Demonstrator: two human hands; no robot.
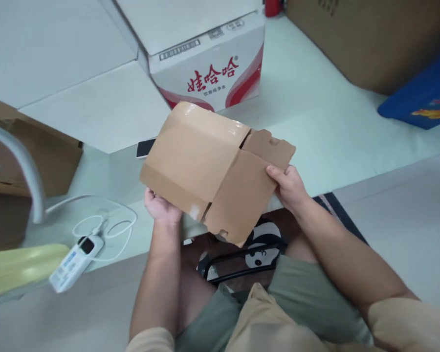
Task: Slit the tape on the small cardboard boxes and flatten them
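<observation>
A brown cardboard box (194, 156), partly folded, is held up over the table's front edge between both hands. Its flap with cut tabs (242, 195) spreads out toward the right, and clear tape shines along the far edge. My right hand (291, 186) pinches that flap's right edge, thumb on top. At the near left corner, my left hand (163, 205) supports the box from below, its fingers curled and partly hidden under the cardboard. A dark phone-like object (144, 148) lies on the table just behind the box's left side.
A white carton with red lettering (209, 78) stands behind. To the left are a white power bank-like device (77, 261) with a cable (132, 220), a yellow object (25, 264) and brown boxes (55, 161). A blue container (421, 93) and a large brown carton (370, 44) stand at right.
</observation>
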